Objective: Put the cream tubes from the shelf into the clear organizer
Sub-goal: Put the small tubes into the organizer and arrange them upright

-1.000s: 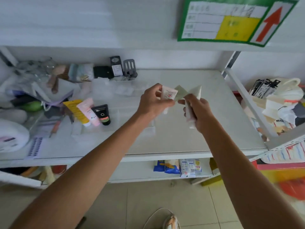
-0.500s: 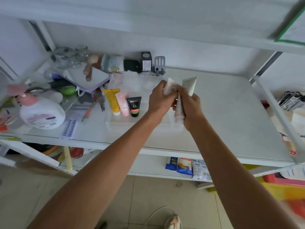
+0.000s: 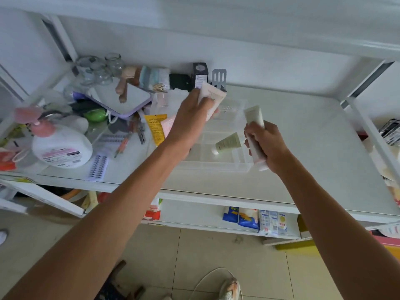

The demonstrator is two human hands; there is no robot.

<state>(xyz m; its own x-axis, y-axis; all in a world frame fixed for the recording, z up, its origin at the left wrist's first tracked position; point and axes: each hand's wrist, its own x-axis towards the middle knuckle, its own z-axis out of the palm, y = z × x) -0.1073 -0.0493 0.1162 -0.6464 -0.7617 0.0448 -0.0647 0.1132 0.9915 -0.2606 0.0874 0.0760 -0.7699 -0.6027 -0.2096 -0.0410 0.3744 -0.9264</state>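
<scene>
Both hands over the clear organizer [image 3: 218, 165] on the white shelf [image 3: 313, 148]. Left hand [image 3: 191, 124] closed around a pale cream tube [image 3: 213, 97], held above the organizer's far compartments. Right hand [image 3: 267, 146] gripping a white tube [image 3: 253, 118] upright at the organizer's right edge. Green-beige tube [image 3: 228, 145] lies tilted inside a near compartment. Yellow hand-cream tube [image 3: 156, 128] and pink tube [image 3: 168, 125] stand at the organizer's left end, partly behind the left hand.
</scene>
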